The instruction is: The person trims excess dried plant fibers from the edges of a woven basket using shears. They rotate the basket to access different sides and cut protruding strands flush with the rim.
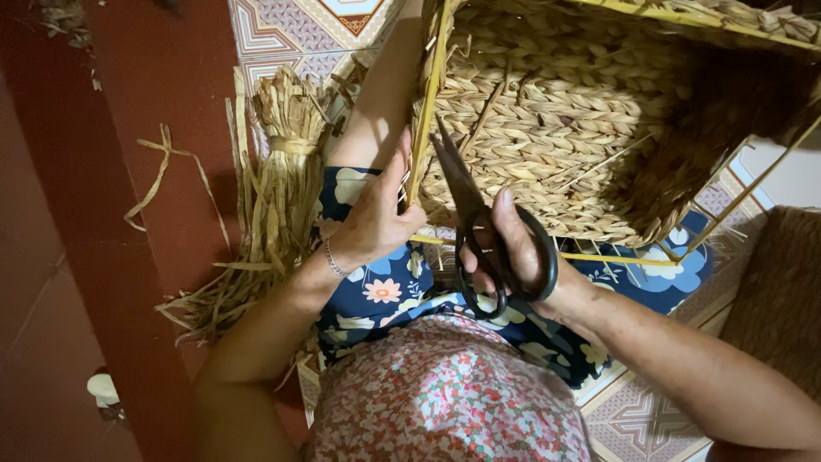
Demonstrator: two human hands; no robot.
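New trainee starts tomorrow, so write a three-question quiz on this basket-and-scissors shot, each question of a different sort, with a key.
1. True or false: the right hand holds black scissors.
2. What does the left hand grip?
A. a bundle of dried straw
B. the yellow frame rod at the woven basket's edge
C. a scissor blade
3. Fill in: a tied bundle of dried straw lies on the ______ floor.

Key:
1. True. Thumb and fingers pass through the loops, and the blades point up at the weave.
2. B.
3. Red.
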